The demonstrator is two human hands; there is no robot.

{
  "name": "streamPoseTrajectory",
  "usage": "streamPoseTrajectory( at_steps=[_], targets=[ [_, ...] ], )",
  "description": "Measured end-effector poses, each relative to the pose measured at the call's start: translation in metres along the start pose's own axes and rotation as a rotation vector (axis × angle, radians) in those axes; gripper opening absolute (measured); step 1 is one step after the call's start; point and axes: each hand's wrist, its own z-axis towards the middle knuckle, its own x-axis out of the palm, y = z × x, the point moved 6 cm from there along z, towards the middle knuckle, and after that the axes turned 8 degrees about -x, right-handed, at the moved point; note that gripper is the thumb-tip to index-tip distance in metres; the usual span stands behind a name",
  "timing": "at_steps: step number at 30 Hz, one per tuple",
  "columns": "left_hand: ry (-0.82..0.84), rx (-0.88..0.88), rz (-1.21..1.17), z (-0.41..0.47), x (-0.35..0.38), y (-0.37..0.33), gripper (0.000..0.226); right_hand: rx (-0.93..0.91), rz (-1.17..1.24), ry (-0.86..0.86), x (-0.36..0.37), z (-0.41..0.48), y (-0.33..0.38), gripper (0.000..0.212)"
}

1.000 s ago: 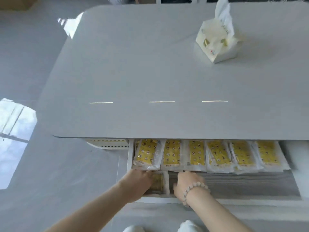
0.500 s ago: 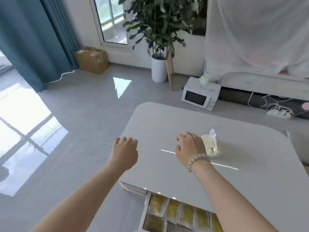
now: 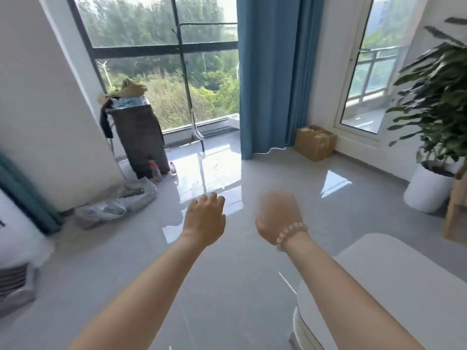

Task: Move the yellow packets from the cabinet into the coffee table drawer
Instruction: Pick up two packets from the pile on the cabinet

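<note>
Both hands are held out in front of me over the grey floor and hold nothing. My left hand [image 3: 204, 218] has its fingers relaxed and slightly spread. My right hand [image 3: 276, 214], with a bead bracelet at the wrist, is blurred; its fingers look loosely curled. Only a corner of the white coffee table [image 3: 394, 279] shows at the lower right. The drawer, the yellow packets and the cabinet are out of view.
A dark tall bin [image 3: 140, 140] with clutter on top stands by the window, plastic bags [image 3: 113, 203] lie on the floor at left. A blue curtain [image 3: 267, 77], a cardboard box [image 3: 314, 141] and a potted plant [image 3: 434, 137] stand further right.
My view has swung up and left, away from the coffee table and its open drawer of yellow packets. Both hands left the drawer, rose empty and now hang over the floor.
</note>
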Motion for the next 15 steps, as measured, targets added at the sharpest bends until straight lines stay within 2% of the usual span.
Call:
streamPoseTrajectory(
  at_steps=[5,9,13,15],
  targets=[
    [0.029,-0.248,0.107,-0.025,-0.004,0.135,0.041,-0.286,-0.012,-0.055,-0.015,0.078,0.121,0.045],
    [0.015,-0.417,0.163,-0.04,-0.006,0.241,0.04,-0.444,0.022,-0.061,-0.013,0.131,0.213,0.046],
    [-0.055,-0.475,0.194,-0.047,-0.01,0.325,0.038,-0.558,0.104,-0.046,-0.004,0.178,0.293,0.049],
    [-0.006,-0.55,0.177,-0.054,-0.006,0.366,0.035,-0.612,0.127,-0.049,-0.001,0.198,0.334,0.049]
  ],
)
